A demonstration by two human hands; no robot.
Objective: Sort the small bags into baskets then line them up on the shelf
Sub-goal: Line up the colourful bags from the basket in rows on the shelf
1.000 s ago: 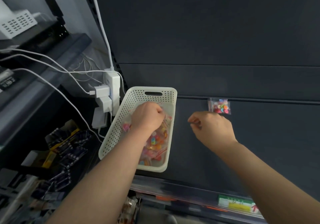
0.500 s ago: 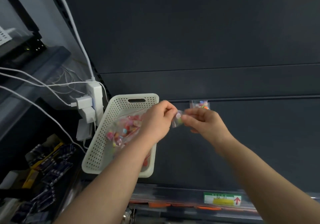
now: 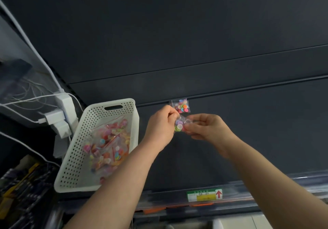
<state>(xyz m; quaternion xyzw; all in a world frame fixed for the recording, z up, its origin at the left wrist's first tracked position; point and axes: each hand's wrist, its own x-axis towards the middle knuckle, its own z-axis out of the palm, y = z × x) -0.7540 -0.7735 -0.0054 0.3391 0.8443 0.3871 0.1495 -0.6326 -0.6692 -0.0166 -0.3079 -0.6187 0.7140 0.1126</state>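
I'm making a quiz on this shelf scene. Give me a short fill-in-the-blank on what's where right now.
1. The small bag of buttons is held by ____ hands.
2. The white basket lies to the ____ of the left hand.
3. Another bag leans at the ____ of the shelf, beyond the right hand.

Missing words: both; left; back

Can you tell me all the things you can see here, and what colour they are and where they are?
basket: one, white with holes, left on the dark shelf.
bags in the basket: a pile, clear with colourful buttons, too jumbled to count.
bag at the back: one, clear with colourful buttons, at the shelf's back wall.
held bag: one, clear with colourful buttons, between both hands.
chargers and cables: white, left of the basket.
price label: one, green and yellow with a red arrow, shelf's front edge.
left hand, right hand: both pinching the held bag.
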